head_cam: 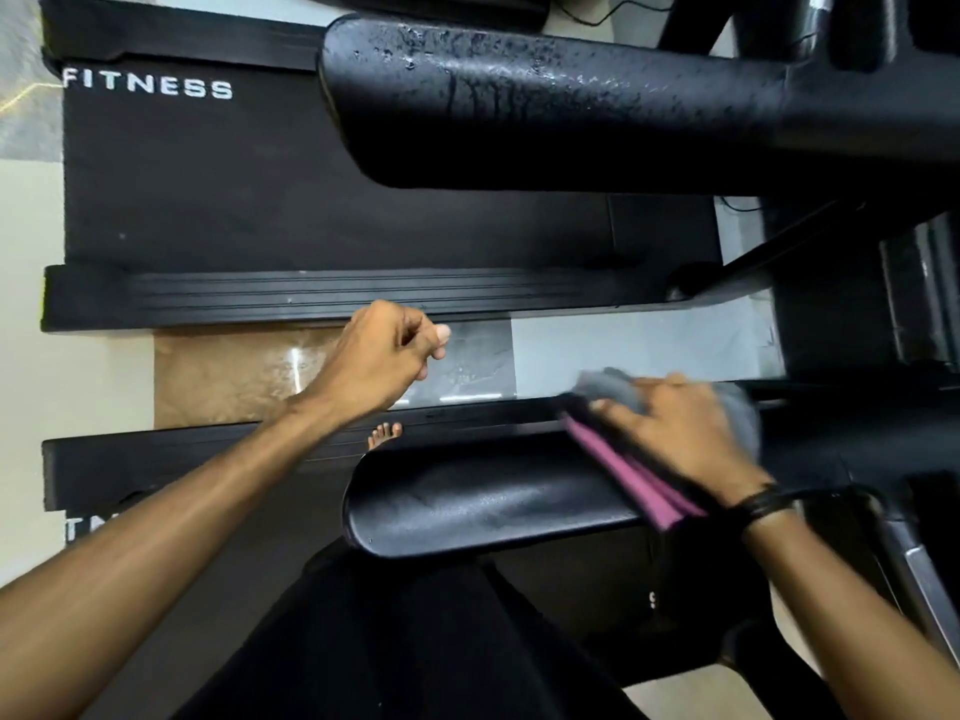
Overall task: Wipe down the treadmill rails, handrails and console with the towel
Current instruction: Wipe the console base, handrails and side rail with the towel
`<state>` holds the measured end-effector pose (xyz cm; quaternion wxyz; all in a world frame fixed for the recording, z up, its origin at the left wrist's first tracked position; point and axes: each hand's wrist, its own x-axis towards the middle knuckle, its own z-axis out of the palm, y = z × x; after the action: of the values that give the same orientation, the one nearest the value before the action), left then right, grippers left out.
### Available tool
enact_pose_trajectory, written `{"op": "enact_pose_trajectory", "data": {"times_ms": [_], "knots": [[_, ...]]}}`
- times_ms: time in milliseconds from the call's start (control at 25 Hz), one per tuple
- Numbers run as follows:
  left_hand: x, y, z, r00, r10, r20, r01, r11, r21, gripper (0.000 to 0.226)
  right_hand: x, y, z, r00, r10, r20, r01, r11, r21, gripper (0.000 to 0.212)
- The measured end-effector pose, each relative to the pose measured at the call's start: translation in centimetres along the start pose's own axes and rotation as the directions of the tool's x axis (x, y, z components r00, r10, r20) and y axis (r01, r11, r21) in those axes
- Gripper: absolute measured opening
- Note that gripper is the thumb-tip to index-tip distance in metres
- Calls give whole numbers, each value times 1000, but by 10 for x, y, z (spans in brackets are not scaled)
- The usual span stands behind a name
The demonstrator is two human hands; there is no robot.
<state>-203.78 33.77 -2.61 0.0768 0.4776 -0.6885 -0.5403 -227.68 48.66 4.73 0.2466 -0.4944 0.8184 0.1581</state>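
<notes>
Hands apart: right hand (680,433) on towel (623,459), atop handrail (467,506).

Glossy tiled floor (623,350), pale cream beside one brown marbled tile (228,376).

Soft grey-and-pink cloth towel (618,449); black handrail (488,504) padding looks pebbled, faintly glossy.

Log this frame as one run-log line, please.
step: wiping near handrail | right hand: presses towel on handrail | left hand: free, fingers curled, holds nothing | far handrail: wet streaks
</notes>
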Motion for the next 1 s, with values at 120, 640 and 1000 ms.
{"op": "enact_pose_trajectory", "data": {"times_ms": [120, 640, 1000], "knots": [[-8, 4, 6, 1000, 19, -4, -19, 1000, -23, 55, 8, -4, 6, 996, 93, 7, -91, 988, -124, 72], [-23, 19, 2, 998, -4, 66, 22, 960, -281, 48, -29, 37, 12, 973, 44, -226, -36, 999, 38, 45], [-70, 57, 46, 990, 113, 89, -129, 968, 215, 60, -78, -37, 68, 765, -340, -547, 422, 906, 27, 44]]}}
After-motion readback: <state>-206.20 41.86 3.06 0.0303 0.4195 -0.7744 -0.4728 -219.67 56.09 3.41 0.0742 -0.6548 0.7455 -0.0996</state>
